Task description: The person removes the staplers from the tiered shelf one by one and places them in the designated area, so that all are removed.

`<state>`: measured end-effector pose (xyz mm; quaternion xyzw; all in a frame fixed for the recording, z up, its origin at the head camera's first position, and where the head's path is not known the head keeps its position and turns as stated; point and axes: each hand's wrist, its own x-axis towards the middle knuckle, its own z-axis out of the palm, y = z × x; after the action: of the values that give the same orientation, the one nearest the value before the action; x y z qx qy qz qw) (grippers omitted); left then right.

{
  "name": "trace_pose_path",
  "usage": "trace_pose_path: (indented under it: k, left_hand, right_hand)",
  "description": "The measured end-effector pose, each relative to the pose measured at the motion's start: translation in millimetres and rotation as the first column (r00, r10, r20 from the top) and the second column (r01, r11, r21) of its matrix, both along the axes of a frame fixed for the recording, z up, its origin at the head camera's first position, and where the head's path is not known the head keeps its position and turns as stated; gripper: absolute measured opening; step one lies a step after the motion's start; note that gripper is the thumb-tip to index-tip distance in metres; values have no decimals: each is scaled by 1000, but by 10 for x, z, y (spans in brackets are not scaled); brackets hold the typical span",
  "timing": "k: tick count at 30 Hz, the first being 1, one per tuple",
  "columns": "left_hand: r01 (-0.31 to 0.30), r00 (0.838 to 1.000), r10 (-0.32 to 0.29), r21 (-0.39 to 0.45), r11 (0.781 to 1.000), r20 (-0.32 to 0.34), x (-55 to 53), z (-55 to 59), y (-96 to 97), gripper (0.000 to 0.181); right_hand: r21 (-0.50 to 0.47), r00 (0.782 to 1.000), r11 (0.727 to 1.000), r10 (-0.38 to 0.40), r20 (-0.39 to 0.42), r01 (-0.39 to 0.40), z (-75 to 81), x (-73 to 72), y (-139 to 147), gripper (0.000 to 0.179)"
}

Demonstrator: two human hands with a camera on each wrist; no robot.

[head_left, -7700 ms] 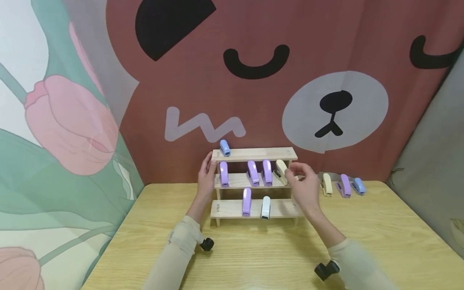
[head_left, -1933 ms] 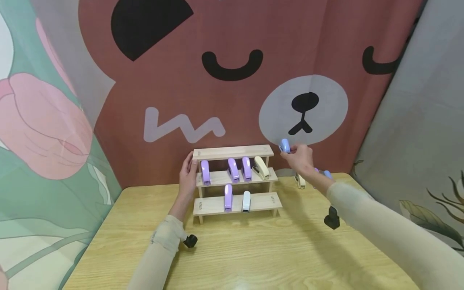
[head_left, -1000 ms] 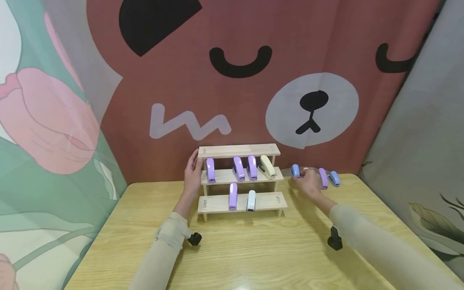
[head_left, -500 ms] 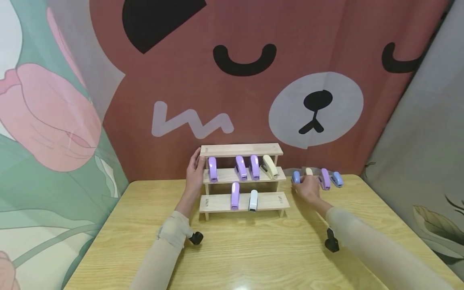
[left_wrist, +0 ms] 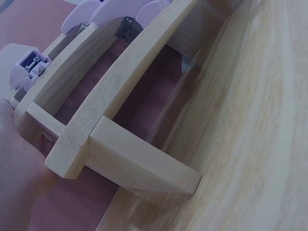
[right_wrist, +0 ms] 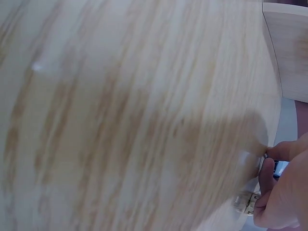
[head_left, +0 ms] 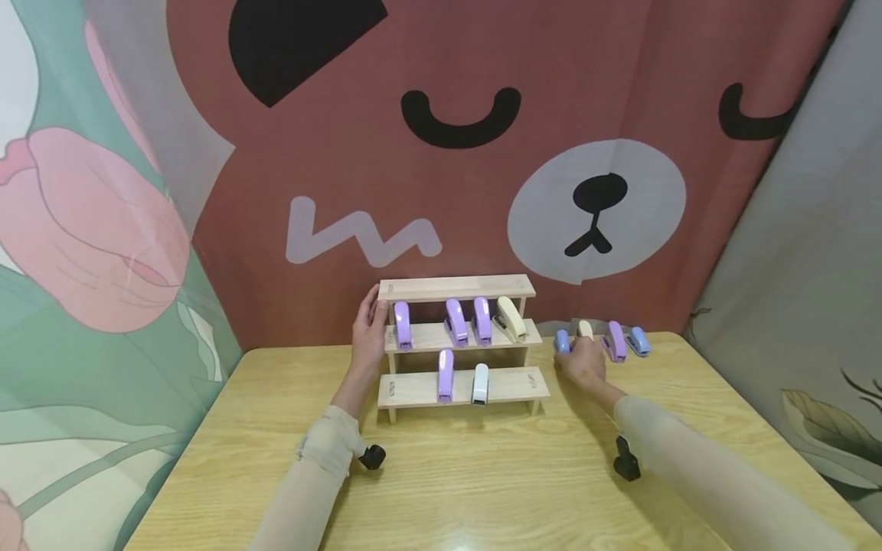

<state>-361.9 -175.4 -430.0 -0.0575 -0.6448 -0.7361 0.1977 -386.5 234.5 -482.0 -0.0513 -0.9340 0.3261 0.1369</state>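
My left hand grips the left end of a three-tier wooden display rack; the left wrist view shows the hand against its side. On the table right of the rack, my right hand pinches a small blue stapler standing with its top up. In the right wrist view, thumb and finger close on its lower end, mostly hidden. The middle shelf bears several purple staplers and a cream stapler. A purple stapler and a white stapler stand on the bottom shelf; the top one is bare.
Beyond my right hand a cream stapler, a purple stapler and another blue stapler stand in a row near the back edge of the wooden table. A bear-print curtain hangs right behind.
The blue stapler has gone from the top shelf's left end, through the air in my right hand, down to the table beside the row. My left hand has stayed on the rack.
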Motion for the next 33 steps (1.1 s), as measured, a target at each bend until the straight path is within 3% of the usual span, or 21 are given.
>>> trace_pose_path:
  k: [2,6,13,16,20,25,33]
  left_hand:
    - [12,1000,-12,1,1000,10,82,80,11,53]
    - [3,1000,-3,-5,1000,17,78,63,7,53]
    - [-3,1000,3,29,1000,3,-135,-201,-58,55]
    - [-7,1000,7,26,1000,-8,-151,-263,-51,56]
    - [1,1000,-1,14,1000,-14,-146,-310,-34,58]
    - [-7,1000,7,-9,1000,-20,-156,-312,-22,61]
    - [-10,1000,10,11,1000,-23,-161,-222,-31,57]
  right_hand:
    - [5,1000,1000,0,9,0,4,10,-3,16]
    - [23,1000,1000,18,15,-19,6,22,-13,18]
    - [57,993,995,92,-76,-88,-18,50,-33,28]
    - [49,988,993,110,-105,-106,-49,121,-32,30]
    - [30,988,994,112,-106,-110,-30,253,-27,16]
    - [-15,987,991,133,-96,-135,107,340,-12,37]
    - [-48,961,980,181,-208,-194,409,409,-87,32]
